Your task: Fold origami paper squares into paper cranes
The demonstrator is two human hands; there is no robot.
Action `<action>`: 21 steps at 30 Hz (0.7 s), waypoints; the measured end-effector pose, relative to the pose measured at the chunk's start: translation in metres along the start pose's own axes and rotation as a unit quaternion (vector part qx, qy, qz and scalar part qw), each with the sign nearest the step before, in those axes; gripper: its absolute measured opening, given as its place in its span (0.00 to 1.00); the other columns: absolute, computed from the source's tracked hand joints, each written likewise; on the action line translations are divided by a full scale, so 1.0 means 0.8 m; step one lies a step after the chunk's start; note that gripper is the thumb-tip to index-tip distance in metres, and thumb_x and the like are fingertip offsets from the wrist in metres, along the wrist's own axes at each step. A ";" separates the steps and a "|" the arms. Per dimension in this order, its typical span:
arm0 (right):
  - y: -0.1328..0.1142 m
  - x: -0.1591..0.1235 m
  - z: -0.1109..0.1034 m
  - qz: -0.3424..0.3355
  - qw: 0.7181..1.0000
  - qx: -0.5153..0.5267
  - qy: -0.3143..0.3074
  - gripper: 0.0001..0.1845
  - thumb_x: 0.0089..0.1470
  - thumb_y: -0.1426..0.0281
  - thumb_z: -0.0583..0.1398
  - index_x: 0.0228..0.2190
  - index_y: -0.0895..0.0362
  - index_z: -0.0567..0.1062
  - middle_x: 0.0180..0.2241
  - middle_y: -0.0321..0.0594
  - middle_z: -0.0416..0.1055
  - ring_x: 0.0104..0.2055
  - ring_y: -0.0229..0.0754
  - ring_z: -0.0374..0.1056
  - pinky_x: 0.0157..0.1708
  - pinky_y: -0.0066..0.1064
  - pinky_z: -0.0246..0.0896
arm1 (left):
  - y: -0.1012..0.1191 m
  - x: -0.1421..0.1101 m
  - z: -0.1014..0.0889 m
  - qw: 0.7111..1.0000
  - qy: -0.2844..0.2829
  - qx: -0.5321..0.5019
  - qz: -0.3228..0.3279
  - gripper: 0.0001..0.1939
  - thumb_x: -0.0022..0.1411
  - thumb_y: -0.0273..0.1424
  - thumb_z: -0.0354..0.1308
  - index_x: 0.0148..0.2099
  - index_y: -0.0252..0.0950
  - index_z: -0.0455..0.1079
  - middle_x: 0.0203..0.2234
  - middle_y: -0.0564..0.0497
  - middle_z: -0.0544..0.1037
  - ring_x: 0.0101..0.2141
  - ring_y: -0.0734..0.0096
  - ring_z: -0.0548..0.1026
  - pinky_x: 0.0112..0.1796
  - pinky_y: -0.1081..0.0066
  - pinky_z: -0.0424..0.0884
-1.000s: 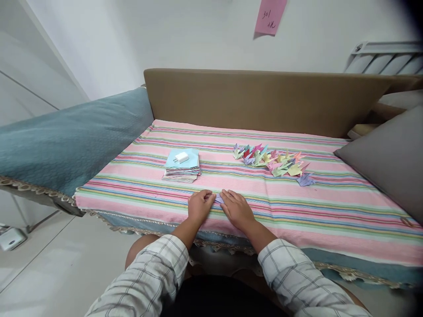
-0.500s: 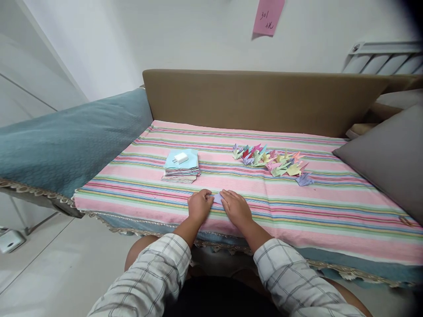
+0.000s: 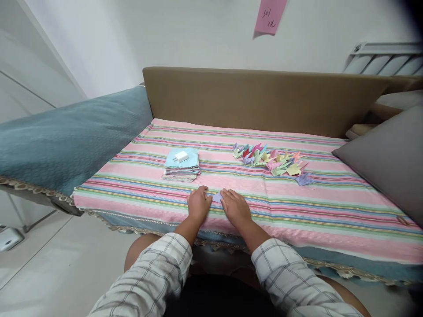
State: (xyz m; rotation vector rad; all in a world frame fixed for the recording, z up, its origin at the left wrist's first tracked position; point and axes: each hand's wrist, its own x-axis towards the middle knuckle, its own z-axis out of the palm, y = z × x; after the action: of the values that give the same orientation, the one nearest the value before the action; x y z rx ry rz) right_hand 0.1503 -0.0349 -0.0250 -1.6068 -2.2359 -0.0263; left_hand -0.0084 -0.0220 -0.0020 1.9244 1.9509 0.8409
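Observation:
A small folded piece of lilac origami paper lies on the striped cloth, between my two hands. My left hand is closed at its left edge, fingers curled and the thumb against the paper. On the other side, my right hand has its fingers together and bent over the paper's right edge, pressing it to the cloth. Part of the paper is covered by the fingers, so its full shape is hidden.
Behind my left hand stands a stack of square paper with a white plug adapter on top. Several colourful paper cranes sit at the back right. A grey cushion and a blue armrest flank the striped cloth.
My left hand has shifted slightly, and its forefinger sits a bit farther from the paper. The lilac paper stays between both hands, with slightly more of it showing.

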 end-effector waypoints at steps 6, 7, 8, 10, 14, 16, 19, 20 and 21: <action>-0.003 -0.001 -0.001 0.005 1.000 -0.001 -0.008 0.21 0.62 0.66 0.48 0.54 0.56 0.67 0.55 0.41 0.65 0.58 0.47 0.58 0.55 0.42 0.54 | -0.008 -0.018 0.004 0.967 0.060 0.020 0.248 0.20 0.60 0.25 0.45 0.54 0.34 0.63 0.50 0.41 0.71 0.55 0.59 0.63 0.55 0.55 0.57; -0.003 0.000 -0.002 0.008 1.000 0.000 -0.010 0.21 0.62 0.66 0.48 0.54 0.56 0.67 0.55 0.41 0.65 0.58 0.48 0.58 0.55 0.43 0.54 | -0.008 -0.021 0.006 0.950 0.020 0.034 0.310 0.23 0.60 0.26 0.44 0.58 0.33 0.59 0.54 0.40 0.67 0.58 0.60 0.59 0.57 0.54 0.55; -0.003 0.000 -0.002 0.012 1.000 0.002 -0.013 0.21 0.62 0.67 0.48 0.54 0.56 0.67 0.55 0.41 0.65 0.58 0.47 0.58 0.55 0.42 0.54 | -0.008 -0.024 0.009 0.933 -0.020 0.048 0.356 0.25 0.61 0.27 0.44 0.61 0.33 0.54 0.58 0.40 0.63 0.60 0.59 0.56 0.58 0.53 0.53; -0.002 0.000 -0.003 0.016 1.000 0.008 -0.016 0.21 0.62 0.67 0.48 0.54 0.55 0.66 0.55 0.41 0.65 0.58 0.46 0.58 0.56 0.42 0.54 | -0.008 -0.028 0.016 0.911 -0.074 0.074 0.399 0.30 0.62 0.33 0.46 0.64 0.30 0.47 0.61 0.38 0.58 0.62 0.58 0.53 0.58 0.53 0.53; 0.007 -0.008 -0.005 -0.002 0.999 0.030 0.044 0.22 0.62 0.69 0.45 0.54 0.60 0.66 0.57 0.45 0.63 0.60 0.45 0.55 0.58 0.41 0.52 | -0.011 -0.027 0.025 0.907 -0.094 0.117 0.394 0.37 0.62 0.47 0.47 0.65 0.28 0.47 0.60 0.35 0.58 0.60 0.54 0.56 0.58 0.54 0.54; 0.013 -0.019 -0.007 -0.009 0.995 0.025 0.096 0.23 0.62 0.69 0.45 0.54 0.62 0.67 0.58 0.48 0.60 0.62 0.47 0.50 0.59 0.42 0.50 | -0.012 -0.027 0.025 0.900 -0.099 0.133 0.403 0.39 0.60 0.50 0.48 0.64 0.29 0.50 0.61 0.36 0.58 0.61 0.53 0.56 0.58 0.54 0.54; 0.018 -0.041 -0.009 -0.049 0.993 -0.003 0.103 0.21 0.61 0.68 0.47 0.52 0.60 0.68 0.58 0.45 0.61 0.62 0.49 0.50 0.59 0.44 0.46 | -0.011 -0.027 0.022 0.893 -0.100 0.146 0.414 0.40 0.58 0.51 0.51 0.64 0.31 0.53 0.61 0.38 0.57 0.61 0.52 0.55 0.58 0.54 0.53; 0.019 -0.048 -0.009 -0.061 0.994 -0.012 0.093 0.21 0.61 0.67 0.48 0.53 0.59 0.68 0.58 0.44 0.62 0.62 0.48 0.52 0.59 0.44 0.46 | -0.011 -0.028 0.021 0.893 -0.099 0.147 0.415 0.39 0.58 0.51 0.51 0.64 0.31 0.53 0.61 0.38 0.57 0.61 0.52 0.54 0.58 0.54 0.53; 0.019 -0.053 -0.009 -0.065 0.994 -0.020 0.086 0.21 0.61 0.66 0.49 0.53 0.57 0.68 0.57 0.43 0.63 0.61 0.49 0.53 0.59 0.45 0.45 | -0.011 -0.028 0.020 0.892 -0.098 0.147 0.415 0.39 0.58 0.51 0.51 0.64 0.31 0.53 0.61 0.39 0.57 0.61 0.52 0.54 0.58 0.54 0.53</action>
State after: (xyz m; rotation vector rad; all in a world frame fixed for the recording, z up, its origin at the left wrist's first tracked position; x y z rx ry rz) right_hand 0.1779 -0.0701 -0.0354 -1.4183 -2.2154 -0.2378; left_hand -0.0044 -0.0398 -0.0240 2.9533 1.1375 0.4874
